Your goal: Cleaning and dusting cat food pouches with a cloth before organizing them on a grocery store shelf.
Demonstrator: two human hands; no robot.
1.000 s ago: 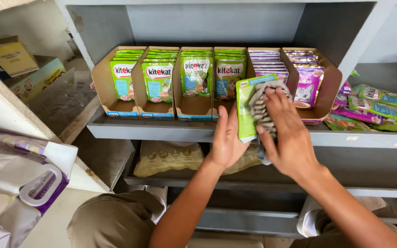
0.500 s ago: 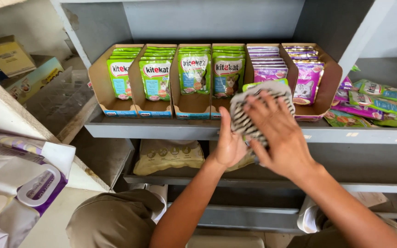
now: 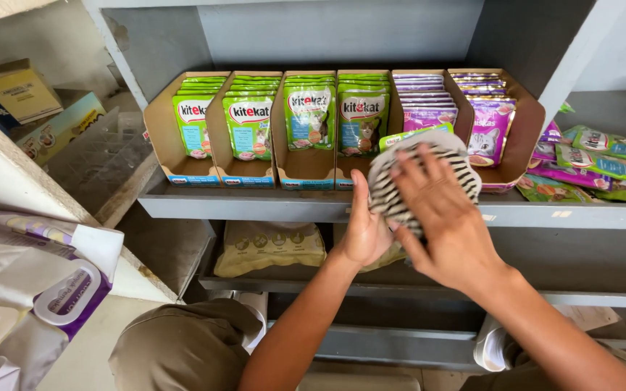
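Observation:
My left hand (image 3: 363, 233) grips a green pouch (image 3: 409, 135) from behind, and only the pouch's top edge shows. My right hand (image 3: 444, 217) lies spread over a black-and-white striped cloth (image 3: 402, 181) and presses it flat against the pouch's front. Both hands are just in front of the grey shelf edge (image 3: 255, 208), below the purple pouches. Behind them stand cardboard display trays (image 3: 220, 176) with rows of green pouches (image 3: 249, 127) and purple pouches (image 3: 491, 129).
Loose green and purple pouches (image 3: 594, 168) lie on the shelf to the right. A beige bag (image 3: 266, 246) lies on the lower shelf. Boxes (image 3: 14, 93) stand at far left. A pack of paper rolls (image 3: 38, 289) is at lower left, and my knee (image 3: 182, 347) is below.
The cloth under my right hand has slid up and across the pouch, and now hides nearly all of its green front. The left hand has barely shifted.

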